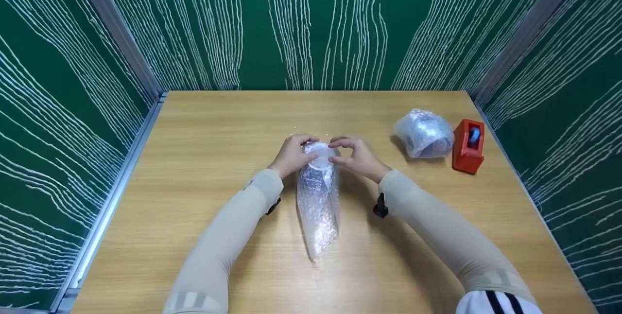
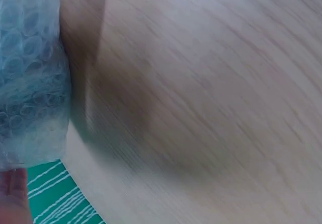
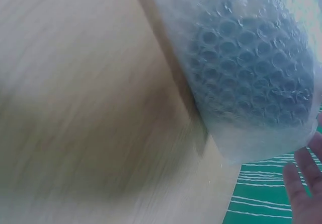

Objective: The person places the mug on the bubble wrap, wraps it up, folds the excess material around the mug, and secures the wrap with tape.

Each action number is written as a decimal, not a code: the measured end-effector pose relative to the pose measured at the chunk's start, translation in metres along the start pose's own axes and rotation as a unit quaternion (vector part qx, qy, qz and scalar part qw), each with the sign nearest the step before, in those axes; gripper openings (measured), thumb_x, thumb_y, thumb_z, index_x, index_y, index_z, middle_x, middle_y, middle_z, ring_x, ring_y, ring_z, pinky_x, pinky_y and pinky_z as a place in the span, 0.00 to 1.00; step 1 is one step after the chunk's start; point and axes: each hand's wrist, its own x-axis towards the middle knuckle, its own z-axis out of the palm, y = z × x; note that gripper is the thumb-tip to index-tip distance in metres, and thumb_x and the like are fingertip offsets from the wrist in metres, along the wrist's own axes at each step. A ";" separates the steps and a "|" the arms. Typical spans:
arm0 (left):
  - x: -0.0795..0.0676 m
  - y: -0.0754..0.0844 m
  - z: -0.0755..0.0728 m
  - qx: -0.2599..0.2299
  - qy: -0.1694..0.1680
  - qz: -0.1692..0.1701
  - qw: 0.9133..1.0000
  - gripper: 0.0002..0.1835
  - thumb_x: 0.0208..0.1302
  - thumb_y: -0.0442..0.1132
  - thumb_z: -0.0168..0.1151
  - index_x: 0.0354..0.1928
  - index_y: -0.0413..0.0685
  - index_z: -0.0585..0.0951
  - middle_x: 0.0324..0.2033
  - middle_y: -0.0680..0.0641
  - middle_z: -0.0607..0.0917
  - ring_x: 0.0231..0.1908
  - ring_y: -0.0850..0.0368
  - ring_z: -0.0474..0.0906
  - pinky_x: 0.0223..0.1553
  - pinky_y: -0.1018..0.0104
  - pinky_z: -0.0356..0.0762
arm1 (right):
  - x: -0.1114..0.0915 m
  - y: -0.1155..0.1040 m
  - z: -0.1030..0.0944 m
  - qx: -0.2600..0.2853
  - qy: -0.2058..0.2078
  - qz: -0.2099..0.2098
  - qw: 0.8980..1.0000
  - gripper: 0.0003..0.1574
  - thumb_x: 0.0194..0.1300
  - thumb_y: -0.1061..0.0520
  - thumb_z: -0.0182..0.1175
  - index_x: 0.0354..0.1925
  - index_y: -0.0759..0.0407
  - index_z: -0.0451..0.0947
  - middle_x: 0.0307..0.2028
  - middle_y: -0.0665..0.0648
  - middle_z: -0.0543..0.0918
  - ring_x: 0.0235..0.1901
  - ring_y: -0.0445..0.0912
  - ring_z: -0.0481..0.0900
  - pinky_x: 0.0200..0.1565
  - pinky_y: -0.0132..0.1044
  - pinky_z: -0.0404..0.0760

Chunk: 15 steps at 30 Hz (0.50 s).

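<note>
A roll of bubble wrap [image 1: 318, 202] lies lengthwise in the middle of the table, its pale round end facing away from me and its other end tapering to a point nearer me. Something darker shows faintly through the bubbles [image 3: 251, 68] in the right wrist view; its kind is hidden. My left hand [image 1: 293, 154] holds the left side of the round end, with thumb and fingers curled at its rim. On the opposite side my right hand [image 1: 358, 158] has thumb and fingers spread apart, the fingertips at the rim.
Toward the back right sits a bubble-wrapped bundle [image 1: 423, 134]. Right beside it stands a red tape dispenser [image 1: 468, 148] with a blue roll core. Green panels with white wavy lines [image 1: 272, 27] border the wooden table [image 1: 218, 124] at the back and both sides.
</note>
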 end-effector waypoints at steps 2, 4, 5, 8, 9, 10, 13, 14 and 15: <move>-0.001 0.001 0.000 0.009 0.004 0.023 1.000 0.19 0.66 0.27 0.73 0.59 0.34 0.87 0.59 0.37 0.89 0.63 0.40 0.84 0.70 0.51 0.80 | -0.005 -0.001 -0.002 -0.004 -0.012 -0.002 1.000 0.23 0.67 0.57 0.77 0.58 0.63 0.88 0.69 0.67 0.82 0.73 0.66 0.75 0.77 0.66 0.69; -0.001 0.003 0.000 0.022 0.004 0.038 0.999 0.18 0.66 0.26 0.73 0.57 0.35 0.87 0.58 0.37 0.89 0.62 0.41 0.84 0.70 0.53 0.81 | -0.009 0.000 -0.003 -0.006 -0.029 0.000 1.000 0.25 0.67 0.55 0.78 0.60 0.60 0.88 0.72 0.66 0.79 0.76 0.65 0.72 0.78 0.68 0.66; -0.002 0.004 0.001 0.027 0.004 0.044 0.999 0.17 0.66 0.25 0.73 0.57 0.35 0.88 0.57 0.38 0.89 0.62 0.42 0.85 0.69 0.54 0.82 | -0.011 0.000 -0.004 -0.006 -0.037 0.000 0.999 0.27 0.66 0.53 0.78 0.61 0.58 0.88 0.74 0.65 0.78 0.77 0.65 0.71 0.79 0.68 0.65; -0.003 0.007 0.000 0.039 -0.003 0.048 0.998 0.16 0.67 0.26 0.73 0.56 0.37 0.89 0.56 0.40 0.89 0.61 0.44 0.85 0.69 0.56 0.82 | -0.015 0.000 -0.005 -0.008 -0.055 -0.001 0.998 0.32 0.64 0.50 0.80 0.64 0.56 0.86 0.76 0.63 0.75 0.79 0.65 0.68 0.79 0.69 0.64; -0.004 0.007 -0.001 0.041 -0.010 0.044 0.998 0.15 0.68 0.27 0.72 0.56 0.38 0.89 0.57 0.41 0.89 0.62 0.45 0.84 0.69 0.57 0.81 | -0.016 0.000 -0.005 -0.010 -0.058 -0.002 0.998 0.34 0.64 0.50 0.81 0.65 0.56 0.86 0.77 0.63 0.74 0.79 0.65 0.67 0.79 0.68 0.64; -0.004 0.007 -0.002 0.044 -0.017 0.042 0.998 0.15 0.70 0.29 0.72 0.57 0.39 0.89 0.58 0.42 0.88 0.63 0.45 0.84 0.70 0.56 0.81 | -0.017 0.001 -0.005 -0.012 -0.060 -0.004 0.998 0.35 0.63 0.49 0.81 0.65 0.57 0.85 0.77 0.62 0.74 0.79 0.65 0.67 0.79 0.68 0.64; -0.008 0.009 -0.006 0.053 -0.046 0.035 0.997 0.16 0.73 0.35 0.71 0.60 0.42 0.88 0.62 0.45 0.86 0.67 0.46 0.81 0.74 0.54 0.78 | -0.018 0.002 -0.003 -0.020 -0.063 -0.008 0.998 0.36 0.64 0.49 0.81 0.66 0.58 0.84 0.78 0.63 0.73 0.80 0.65 0.67 0.80 0.67 0.64; -0.010 0.010 -0.008 0.055 -0.059 0.032 0.996 0.17 0.75 0.36 0.69 0.61 0.43 0.88 0.64 0.45 0.85 0.69 0.45 0.79 0.75 0.53 0.77 | -0.018 0.003 -0.003 -0.022 -0.064 -0.007 0.998 0.35 0.65 0.49 0.80 0.66 0.58 0.84 0.78 0.63 0.73 0.80 0.65 0.66 0.80 0.66 0.64; -0.012 0.011 -0.010 0.055 -0.074 0.028 0.995 0.18 0.75 0.38 0.68 0.63 0.44 0.87 0.66 0.46 0.83 0.71 0.45 0.78 0.76 0.51 0.76 | -0.019 0.003 -0.002 -0.025 -0.064 -0.007 0.998 0.34 0.65 0.49 0.80 0.66 0.57 0.84 0.78 0.63 0.72 0.80 0.65 0.66 0.80 0.67 0.64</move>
